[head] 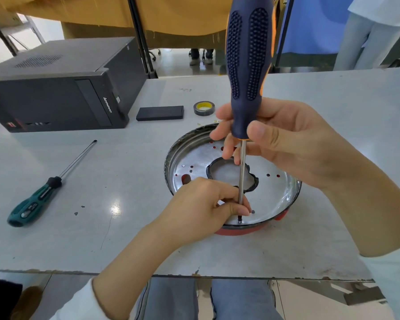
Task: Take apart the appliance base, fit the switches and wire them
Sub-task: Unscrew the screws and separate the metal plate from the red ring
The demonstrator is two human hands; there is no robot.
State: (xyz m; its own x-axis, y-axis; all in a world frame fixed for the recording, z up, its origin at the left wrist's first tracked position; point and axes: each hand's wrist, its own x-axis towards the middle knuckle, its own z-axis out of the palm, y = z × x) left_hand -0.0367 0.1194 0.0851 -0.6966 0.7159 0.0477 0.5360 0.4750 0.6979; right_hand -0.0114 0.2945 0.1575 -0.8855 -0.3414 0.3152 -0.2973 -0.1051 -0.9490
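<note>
The appliance base (pixel 273 195) sits near the front edge of the surface (pixel 310 239), upside down; shiny metal plate w/ a red rim; looks stiff, light, slippery, so best held by the rim. Right hand (pixel 286 144) fingers wrap the blue screwdriver (pixel 247 65) low on its handle; left hand (pixel 208 204) fingers pinch its shaft near the tip, at a screw. Counted: 2 screwdrivers, incl. a green one (pixel 39 192) lying left; 1 tape roll (pixel 203 108); 1 black box (pixel 159 113); 1 PC (pixel 56 88).

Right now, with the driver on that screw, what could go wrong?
1. The left hand pinches the shaft right at the tip of the screwdriver; a slip could jab the fingers.
2. The right hand holds only the handle's bottom, so the tall driver may tilt and cam out.
3. The base is unclamped and may turn.
</note>
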